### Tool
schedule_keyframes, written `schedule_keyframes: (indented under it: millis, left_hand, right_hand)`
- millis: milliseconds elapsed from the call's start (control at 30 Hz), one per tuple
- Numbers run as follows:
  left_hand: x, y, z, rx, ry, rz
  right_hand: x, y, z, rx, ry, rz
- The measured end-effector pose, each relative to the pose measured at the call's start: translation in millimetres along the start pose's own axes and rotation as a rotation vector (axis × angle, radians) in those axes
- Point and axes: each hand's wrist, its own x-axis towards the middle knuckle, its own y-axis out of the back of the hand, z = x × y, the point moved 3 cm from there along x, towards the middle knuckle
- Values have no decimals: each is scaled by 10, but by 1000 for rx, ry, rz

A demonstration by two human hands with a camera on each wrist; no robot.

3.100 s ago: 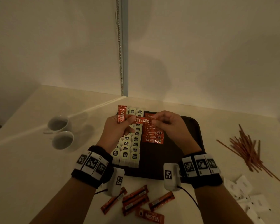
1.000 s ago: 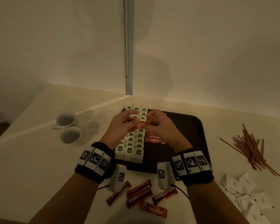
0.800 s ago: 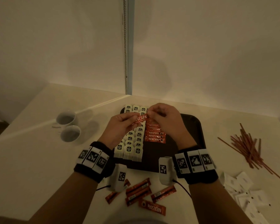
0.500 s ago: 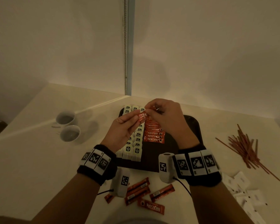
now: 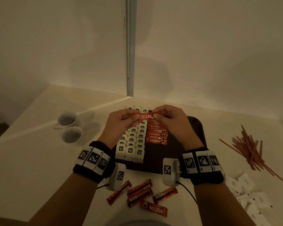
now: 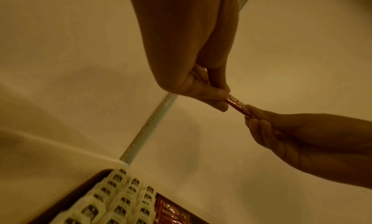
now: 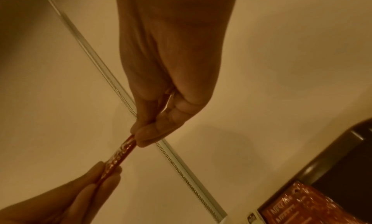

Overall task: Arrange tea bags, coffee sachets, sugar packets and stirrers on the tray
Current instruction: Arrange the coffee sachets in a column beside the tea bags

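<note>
A red coffee sachet [image 5: 144, 117] hangs level above the far end of the dark tray [image 5: 193, 136]. My left hand [image 5: 121, 121] pinches its left end and my right hand [image 5: 167, 118] pinches its right end. Both wrist views show the same sachet [image 6: 238, 105] [image 7: 120, 154] edge-on between the two pinches. On the tray lie white tea bags [image 5: 134, 141] in three rows at the left and a stack of coffee sachets [image 5: 156, 133] beside them.
Loose coffee sachets [image 5: 140, 194] lie on the table near me. Red stirrers [image 5: 250, 149] are piled at the right, white sugar packets [image 5: 252, 198] at the near right. Two white cups [image 5: 69, 126] stand to the left. Walls meet just behind the tray.
Both hands have lifted the sachet from just over the stack and carried it toward the tray's far end, holding it level.
</note>
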Motion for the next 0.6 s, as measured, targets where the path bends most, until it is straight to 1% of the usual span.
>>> schedule_keyframes:
  millis: [67, 133, 233, 300, 367, 467, 533, 600]
  left_hand:
    - [23, 17, 47, 90, -52, 22]
    - [40, 18, 69, 108, -72, 32]
    - [72, 8, 71, 159, -83, 45]
    - [90, 15, 50, 183, -85, 83]
    - [92, 21, 12, 185, -67, 103]
    - [60, 57, -68, 224, -11, 32]
    - [31, 146, -113, 323, 36, 6]
    - [-32, 291, -135, 444, 90, -8]
  right_hand:
    - [2, 16, 45, 66, -24, 9]
    - [3, 23, 83, 97, -34, 21]
    - [16, 38, 120, 74, -38, 32]
    - [29, 45, 142, 61, -36, 17]
    - [42, 58, 187, 33, -40, 4]
    - [61, 126, 304, -85, -39, -4]
    - [81, 248, 447, -123, -62, 30]
    - [100, 380, 650, -231, -84, 56]
